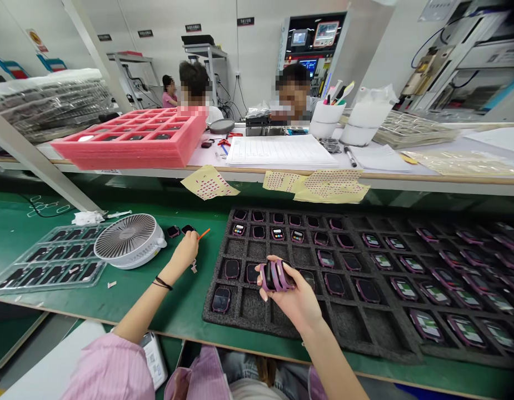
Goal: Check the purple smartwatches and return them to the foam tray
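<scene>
Pink sleeve [110, 369] nearest, left of foam tray [344, 322]; left hand [185, 251] pinches orange stick [204, 234] angled up-right. Right hand [296, 297] grips watch stack [277, 276] above tray, long axis left-right.

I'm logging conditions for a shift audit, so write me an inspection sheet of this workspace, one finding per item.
Surface: green bench, small pale scraps near its front edge
Job's things: purple-edged watches stacked in the right hand; more lie in the black foam tray
Clutter: white fan and crumpled white material on the bench
Hands: right over the foam tray; left hand holds an orange stick, next to dark watches
Cables: dark cord at far left; others hang by the back wall
Surroundings: pink foam tray on the shelf; people beyond
</scene>
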Action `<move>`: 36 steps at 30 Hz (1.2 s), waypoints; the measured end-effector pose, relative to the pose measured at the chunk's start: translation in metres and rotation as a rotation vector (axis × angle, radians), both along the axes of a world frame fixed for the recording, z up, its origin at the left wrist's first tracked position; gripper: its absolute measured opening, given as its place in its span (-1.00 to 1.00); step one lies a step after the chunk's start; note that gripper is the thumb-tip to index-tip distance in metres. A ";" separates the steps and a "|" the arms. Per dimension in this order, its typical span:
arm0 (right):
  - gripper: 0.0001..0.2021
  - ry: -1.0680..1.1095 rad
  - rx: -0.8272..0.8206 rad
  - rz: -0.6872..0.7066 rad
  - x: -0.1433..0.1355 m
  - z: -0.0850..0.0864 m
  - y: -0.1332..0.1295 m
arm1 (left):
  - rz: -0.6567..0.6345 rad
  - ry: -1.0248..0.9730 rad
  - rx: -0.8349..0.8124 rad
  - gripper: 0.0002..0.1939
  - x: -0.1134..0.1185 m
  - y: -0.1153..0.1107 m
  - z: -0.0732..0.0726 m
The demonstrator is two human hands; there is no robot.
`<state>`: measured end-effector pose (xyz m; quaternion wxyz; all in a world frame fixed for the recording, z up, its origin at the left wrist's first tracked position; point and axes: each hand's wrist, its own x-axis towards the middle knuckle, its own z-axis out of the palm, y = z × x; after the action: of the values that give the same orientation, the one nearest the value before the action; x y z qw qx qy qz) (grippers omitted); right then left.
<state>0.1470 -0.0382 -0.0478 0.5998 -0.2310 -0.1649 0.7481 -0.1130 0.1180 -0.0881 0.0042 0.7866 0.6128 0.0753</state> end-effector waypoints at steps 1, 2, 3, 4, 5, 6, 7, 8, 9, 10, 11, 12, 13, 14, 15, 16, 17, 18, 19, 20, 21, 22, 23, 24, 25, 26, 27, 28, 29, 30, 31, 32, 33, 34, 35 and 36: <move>-0.80 -0.001 -0.004 -0.002 0.000 0.000 0.000 | -0.020 -0.034 0.005 -0.78 0.003 -0.005 0.006; -0.79 -0.002 -0.007 -0.004 0.000 -0.001 0.001 | -0.047 -0.092 0.002 -0.77 0.007 -0.011 0.013; -0.79 -0.004 -0.011 -0.005 -0.001 -0.001 0.001 | -0.082 -0.157 -0.014 -0.76 0.012 -0.020 0.022; -0.79 -0.005 -0.013 -0.006 -0.001 -0.001 0.002 | -0.134 -0.301 -0.051 -0.75 0.018 -0.029 0.033; -0.79 -0.005 -0.015 -0.008 -0.001 -0.001 0.002 | -0.191 -0.449 -0.125 -0.72 0.025 -0.040 0.044; -0.79 -0.006 -0.015 -0.012 -0.002 -0.001 0.003 | -0.252 -0.565 -0.238 -0.69 0.032 -0.051 0.055; -0.80 -0.007 -0.016 -0.017 -0.002 -0.001 0.003 | -0.300 -0.655 -0.359 -0.66 0.039 -0.062 0.065; -0.80 -0.008 -0.015 -0.021 -0.002 -0.001 0.003 | -0.328 -0.724 -0.464 -0.65 0.045 -0.072 0.074; -0.80 -0.009 -0.012 -0.028 -0.002 -0.001 0.003 | -0.350 -0.774 -0.560 -0.65 0.051 -0.081 0.081; -0.80 -0.010 -0.006 -0.034 -0.002 -0.001 0.003 | -0.361 -0.810 -0.641 -0.64 0.057 -0.088 0.086; -0.80 -0.013 0.002 -0.039 -0.002 -0.001 0.003 | -0.364 -0.833 -0.704 -0.64 0.061 -0.094 0.090; -0.80 -0.018 0.012 -0.042 -0.002 -0.001 0.002 | -0.362 -0.841 -0.751 -0.63 0.065 -0.098 0.091; -0.80 -0.024 0.023 -0.044 -0.002 0.000 0.001 | -0.357 -0.836 -0.781 -0.62 0.068 -0.101 0.092; -0.79 -0.032 0.036 -0.046 -0.001 0.000 0.001 | -0.352 -0.822 -0.797 -0.62 0.070 -0.102 0.091; -0.79 -0.041 0.049 -0.047 -0.001 0.000 0.000 | -0.347 -0.804 -0.800 -0.61 0.071 -0.103 0.090; -0.78 -0.051 0.061 -0.049 -0.001 0.000 -0.001 | -0.345 -0.787 -0.795 -0.61 0.072 -0.103 0.089; -0.78 -0.061 0.073 -0.054 -0.001 0.001 -0.002 | -0.343 -0.775 -0.784 -0.61 0.073 -0.103 0.089; -0.78 -0.071 0.085 -0.060 0.000 0.001 -0.002 | -0.342 -0.767 -0.769 -0.61 0.073 -0.103 0.089; -0.78 -0.082 0.095 -0.064 0.000 0.001 -0.003 | -0.341 -0.762 -0.753 -0.61 0.073 -0.102 0.089; -0.78 -0.095 0.104 -0.069 0.000 0.000 -0.003 | -0.341 -0.757 -0.738 -0.62 0.073 -0.103 0.089; -0.78 -0.107 0.113 -0.073 0.000 0.000 -0.004 | -0.342 -0.749 -0.725 -0.62 0.073 -0.103 0.090; -0.78 -0.121 0.120 -0.076 0.000 0.000 -0.004 | -0.345 -0.737 -0.711 -0.63 0.073 -0.103 0.090; -0.78 -0.134 0.127 -0.079 0.000 -0.001 -0.004 | -0.351 -0.725 -0.696 -0.63 0.073 -0.103 0.091; -0.78 -0.148 0.132 -0.081 0.000 -0.002 -0.005 | -0.358 -0.711 -0.683 -0.64 0.073 -0.103 0.092; -0.78 -0.160 0.137 -0.082 0.000 -0.002 -0.005 | -0.365 -0.698 -0.669 -0.65 0.073 -0.103 0.092; -0.78 -0.170 0.141 -0.082 0.000 -0.003 -0.005 | -0.370 -0.687 -0.659 -0.66 0.073 -0.103 0.093; -0.78 -0.177 0.146 -0.079 0.001 -0.004 -0.005 | -0.375 -0.679 -0.654 -0.66 0.073 -0.103 0.094; -0.79 -0.180 0.149 -0.076 0.001 -0.004 -0.004 | -0.381 -0.677 -0.653 -0.66 0.073 -0.102 0.094; -0.79 -0.178 0.149 -0.070 0.001 -0.005 -0.004 | -0.389 -0.681 -0.656 -0.67 0.074 -0.101 0.094; -0.78 -0.171 0.146 -0.063 0.001 -0.005 -0.004 | -0.400 -0.689 -0.664 -0.67 0.074 -0.100 0.095; -0.78 -0.159 0.141 -0.056 0.001 -0.004 -0.004 | -0.414 -0.698 -0.677 -0.67 0.074 -0.098 0.095; -0.77 -0.144 0.133 -0.048 0.001 -0.004 -0.004 | -0.429 -0.710 -0.695 -0.67 0.074 -0.096 0.095; -0.76 -0.126 0.124 -0.040 0.001 -0.004 -0.005 | -0.442 -0.722 -0.718 -0.67 0.074 -0.094 0.094; -0.76 -0.108 0.113 -0.034 0.001 -0.003 -0.005 | -0.451 -0.736 -0.743 -0.66 0.074 -0.093 0.093; -0.75 -0.088 0.101 -0.028 0.001 -0.002 -0.005 | -0.456 -0.753 -0.768 -0.65 0.074 -0.091 0.091; -0.75 -0.070 0.084 -0.024 0.000 -0.002 -0.005 | -0.458 -0.772 -0.792 -0.63 0.073 -0.090 0.089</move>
<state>0.1472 -0.0433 -0.0498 0.6119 -0.2337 -0.2141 0.7246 -0.0395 0.0278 0.0009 0.5356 0.7531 0.3631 0.1184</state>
